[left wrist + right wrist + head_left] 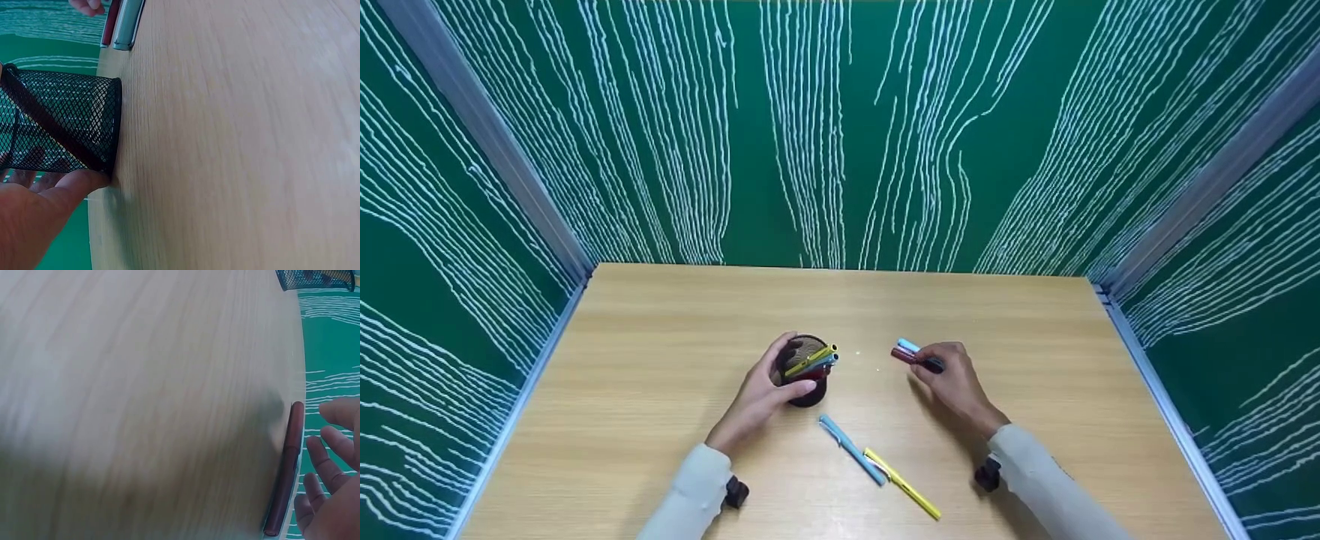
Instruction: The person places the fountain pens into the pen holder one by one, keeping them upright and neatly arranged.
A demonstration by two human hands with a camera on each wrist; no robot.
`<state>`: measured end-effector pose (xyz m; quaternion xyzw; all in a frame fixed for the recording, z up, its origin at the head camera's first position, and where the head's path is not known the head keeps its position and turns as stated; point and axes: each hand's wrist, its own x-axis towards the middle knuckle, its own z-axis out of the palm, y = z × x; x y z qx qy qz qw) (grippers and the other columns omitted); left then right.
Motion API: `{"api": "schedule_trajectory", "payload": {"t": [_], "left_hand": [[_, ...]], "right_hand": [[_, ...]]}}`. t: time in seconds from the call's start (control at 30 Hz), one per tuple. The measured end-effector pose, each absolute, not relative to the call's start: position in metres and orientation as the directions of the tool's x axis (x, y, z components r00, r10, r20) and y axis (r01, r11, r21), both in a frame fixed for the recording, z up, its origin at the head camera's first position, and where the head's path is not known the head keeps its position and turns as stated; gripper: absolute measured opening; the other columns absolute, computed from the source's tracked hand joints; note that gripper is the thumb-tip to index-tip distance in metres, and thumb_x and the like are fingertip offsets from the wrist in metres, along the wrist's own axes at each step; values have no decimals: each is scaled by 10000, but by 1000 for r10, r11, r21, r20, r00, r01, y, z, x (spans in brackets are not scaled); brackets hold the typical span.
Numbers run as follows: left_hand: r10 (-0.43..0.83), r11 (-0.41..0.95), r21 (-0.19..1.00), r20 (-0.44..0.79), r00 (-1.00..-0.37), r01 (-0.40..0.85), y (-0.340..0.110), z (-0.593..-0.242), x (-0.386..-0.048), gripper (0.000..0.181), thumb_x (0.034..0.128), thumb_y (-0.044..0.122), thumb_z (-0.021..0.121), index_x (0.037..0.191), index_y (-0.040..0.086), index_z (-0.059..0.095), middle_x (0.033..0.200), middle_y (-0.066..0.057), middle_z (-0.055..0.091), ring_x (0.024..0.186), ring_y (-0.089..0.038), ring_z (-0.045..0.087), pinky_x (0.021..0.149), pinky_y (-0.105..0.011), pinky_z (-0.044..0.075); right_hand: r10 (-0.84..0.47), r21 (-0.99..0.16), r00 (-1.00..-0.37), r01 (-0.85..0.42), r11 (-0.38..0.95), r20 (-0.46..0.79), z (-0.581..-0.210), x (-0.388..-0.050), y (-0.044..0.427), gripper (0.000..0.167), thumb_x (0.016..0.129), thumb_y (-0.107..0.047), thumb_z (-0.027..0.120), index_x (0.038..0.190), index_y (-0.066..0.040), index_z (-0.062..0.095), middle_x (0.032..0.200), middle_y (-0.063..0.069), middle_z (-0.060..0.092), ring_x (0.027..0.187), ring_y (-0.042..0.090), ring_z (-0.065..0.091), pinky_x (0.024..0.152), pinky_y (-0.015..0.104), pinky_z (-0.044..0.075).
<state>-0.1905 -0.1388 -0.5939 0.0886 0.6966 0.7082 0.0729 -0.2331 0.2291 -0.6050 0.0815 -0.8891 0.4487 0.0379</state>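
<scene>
My left hand (761, 394) holds a black mesh pen cup (808, 399) around its side, thumb in front. The cup stands on the table, seen sideways in the left wrist view. A yellow pen (810, 361), a light blue pen and a dark red pen lean inside it towards the right. Over to the right, my right hand (958, 381) hovers at a dark red pen (289, 467) and a light blue pen (908, 345) lying side by side. In the right wrist view its fingers are spread and apart from the dark red pen.
In front of the cup lie another light blue pen (851, 450) and another yellow pen (913, 493), their near ends close together. Green partitions (750, 187) with wavy white lines border the wooden table (660, 307) at the back and both sides.
</scene>
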Motion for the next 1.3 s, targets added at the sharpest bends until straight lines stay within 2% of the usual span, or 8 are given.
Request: {"api": "schedule_trajectory", "payload": {"t": [0.27,0.43,0.7,0.9,1.2,1.3], "left_hand": [[217,-3,1000,9,-976,9,-139,-592,-189,966,932,186,908,1729,198,363,1710,-167,416,1564,-370,427,1332,-504,274],[215,-1,1000,19,-976,19,-139,-592,-189,957,927,174,909,1722,219,378,1697,-172,438,1552,-361,447,1330,-491,282],[226,-26,999,46,-973,41,-137,-591,-190,953,921,117,896,1715,137,369,1660,-202,479,1536,-396,461,1317,-521,296],[220,-13,999,42,-975,40,-137,-591,-189,970,922,134,900,1723,121,352,1676,-190,466,1544,-392,453,1323,-528,287],[214,15,999,25,-977,29,-139,-591,-189,959,927,194,909,1721,179,373,1668,-167,482,1543,-382,453,1326,-541,274],[212,21,1000,14,-977,19,-139,-592,-189,961,928,221,912,1722,195,373,1670,-162,476,1545,-381,449,1327,-546,274]], "right_hand": [[-105,-780,-979,-203,592,175,-607,-235,230,133,938,-13,851,1066,-27,819,1157,151,729,1204,355,567,1062,539,483],[-115,-763,-974,-225,606,196,-609,-235,230,134,931,-7,854,1059,-27,819,1133,152,739,1201,371,566,1068,543,468],[-118,-733,-969,-243,636,219,-611,-233,230,159,928,2,842,1085,1,821,1116,156,761,1213,389,564,1065,542,464],[-124,-709,-963,-260,656,238,-614,-227,227,156,911,9,858,1058,-25,821,1096,144,719,1178,365,568,1023,534,490],[-126,-714,-963,-262,649,239,-619,-207,217,170,916,11,863,1051,-81,819,1105,80,657,1157,269,562,932,416,553],[-160,-705,-955,-293,645,251,-621,-198,213,183,913,13,866,1051,-95,817,1047,31,681,1087,230,557,887,368,516]]}}
